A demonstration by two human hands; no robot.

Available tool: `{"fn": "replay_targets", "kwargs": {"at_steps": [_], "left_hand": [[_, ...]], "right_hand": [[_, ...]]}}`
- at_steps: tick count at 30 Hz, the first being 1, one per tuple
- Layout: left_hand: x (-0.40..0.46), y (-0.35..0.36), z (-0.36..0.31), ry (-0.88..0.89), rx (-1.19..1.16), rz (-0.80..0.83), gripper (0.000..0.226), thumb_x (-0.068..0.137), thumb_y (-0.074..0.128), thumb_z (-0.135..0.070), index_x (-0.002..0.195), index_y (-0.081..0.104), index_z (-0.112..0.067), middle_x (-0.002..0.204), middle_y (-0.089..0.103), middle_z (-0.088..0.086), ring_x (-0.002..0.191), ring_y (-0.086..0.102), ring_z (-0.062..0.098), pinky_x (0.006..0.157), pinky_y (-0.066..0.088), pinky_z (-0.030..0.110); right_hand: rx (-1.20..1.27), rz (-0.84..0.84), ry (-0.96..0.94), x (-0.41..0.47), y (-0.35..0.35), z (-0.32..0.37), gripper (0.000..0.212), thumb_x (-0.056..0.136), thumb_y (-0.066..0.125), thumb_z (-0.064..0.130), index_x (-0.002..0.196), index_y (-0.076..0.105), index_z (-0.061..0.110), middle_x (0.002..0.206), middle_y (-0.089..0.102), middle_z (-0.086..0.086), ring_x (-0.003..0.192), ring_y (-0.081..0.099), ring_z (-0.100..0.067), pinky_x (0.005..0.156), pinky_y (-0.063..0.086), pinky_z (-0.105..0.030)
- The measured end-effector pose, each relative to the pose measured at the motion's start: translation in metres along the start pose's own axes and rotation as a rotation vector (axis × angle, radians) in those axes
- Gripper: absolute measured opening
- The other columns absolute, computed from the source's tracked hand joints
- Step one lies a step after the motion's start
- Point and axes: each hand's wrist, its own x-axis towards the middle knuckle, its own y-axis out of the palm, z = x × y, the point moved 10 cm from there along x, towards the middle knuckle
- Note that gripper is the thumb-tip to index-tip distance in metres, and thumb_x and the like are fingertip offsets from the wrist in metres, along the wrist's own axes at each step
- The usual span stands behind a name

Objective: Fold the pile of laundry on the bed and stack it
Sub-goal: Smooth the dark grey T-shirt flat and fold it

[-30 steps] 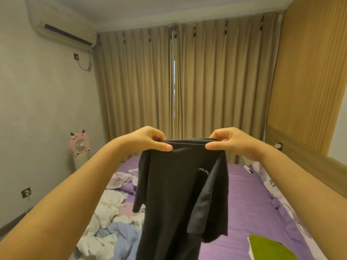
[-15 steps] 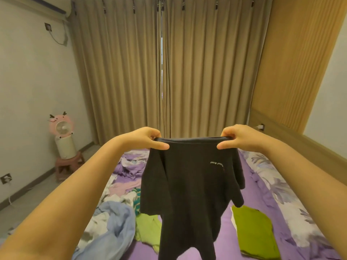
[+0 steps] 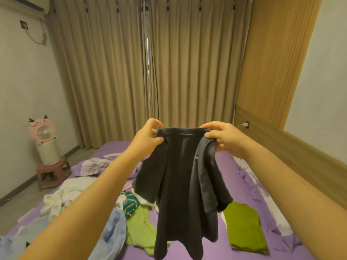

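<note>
Now that the hands have come closer together, the left hand [image 3: 148,136] and right hand [image 3: 221,136] pinch the black shirt [image 3: 180,181], its sleeves folding inward above the bed [image 3: 234,166].

We grip a dark T-shirt [image 3: 180,175] – matt knit cloth, soft drape, slightly fuzzy. Below our left hand [image 3: 148,138]: crumpled laundry pile [image 3: 78,196], thin matt cloth. Below our right hand [image 3: 223,137]: folded green garment [image 3: 244,228], flat matt weave. Bedsheet [image 3: 187,246] smooth cloth. Past both hands – pleated curtains [image 3: 150,72], heavy matt fabric; ribbed wood panel [image 3: 277,59], satin finish.
</note>
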Motion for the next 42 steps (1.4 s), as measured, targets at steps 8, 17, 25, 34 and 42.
{"fn": "replay_targets", "kwargs": {"at_steps": [8, 17, 25, 34, 42], "left_hand": [[-0.022, 0.055, -0.042, 0.074, -0.283, 0.111, 0.018, 0.080, 0.072, -0.039, 0.093, 0.064, -0.031, 0.083, 0.070, -0.009, 0.079, 0.066, 0.007, 0.067, 0.052, 0.016], [-0.013, 0.076, -0.021, -0.292, -0.911, 0.231, 0.020, 0.088, 0.052, -0.026, 0.096, 0.066, -0.015, 0.082, 0.073, 0.002, 0.074, 0.070, 0.015, 0.063, 0.054, 0.029], [0.000, 0.045, -0.009, -0.090, -0.503, 0.036, 0.011, 0.091, 0.062, -0.022, 0.095, 0.072, -0.026, 0.089, 0.074, -0.005, 0.084, 0.070, 0.009, 0.068, 0.054, 0.018], [0.002, -0.019, 0.022, -0.115, -0.200, -0.262, 0.007, 0.087, 0.068, -0.032, 0.085, 0.069, -0.025, 0.083, 0.069, -0.002, 0.082, 0.065, 0.015, 0.068, 0.053, 0.026], [-0.006, -0.009, 0.033, -0.120, -0.048, -0.371, 0.014, 0.089, 0.066, -0.028, 0.094, 0.066, -0.014, 0.088, 0.065, 0.002, 0.089, 0.061, 0.021, 0.078, 0.053, 0.034]], "right_hand": [[0.118, 0.047, -0.063, 0.002, 0.020, 0.031, 0.022, 0.094, 0.048, 0.001, 0.111, 0.061, 0.008, 0.104, 0.069, -0.018, 0.080, 0.072, -0.020, 0.061, 0.058, -0.027], [0.382, 0.349, -0.067, -0.008, 0.028, -0.033, 0.065, 0.076, 0.069, 0.009, 0.135, 0.047, 0.026, 0.130, 0.059, -0.008, 0.117, 0.058, -0.028, 0.090, 0.052, -0.038], [0.315, 0.233, -0.058, 0.005, 0.015, -0.041, 0.037, 0.070, 0.069, 0.009, 0.107, 0.064, 0.011, 0.095, 0.072, -0.010, 0.087, 0.069, -0.023, 0.070, 0.055, -0.030], [-0.435, 0.339, -0.002, 0.005, -0.028, -0.073, 0.018, 0.083, 0.068, 0.012, 0.099, 0.066, 0.020, 0.084, 0.071, -0.002, 0.072, 0.068, -0.013, 0.066, 0.051, -0.019], [-0.606, 0.076, -0.057, 0.017, -0.057, -0.094, 0.019, 0.086, 0.067, 0.037, 0.087, 0.058, 0.019, 0.086, 0.060, 0.002, 0.081, 0.056, -0.013, 0.067, 0.043, -0.025]]}}
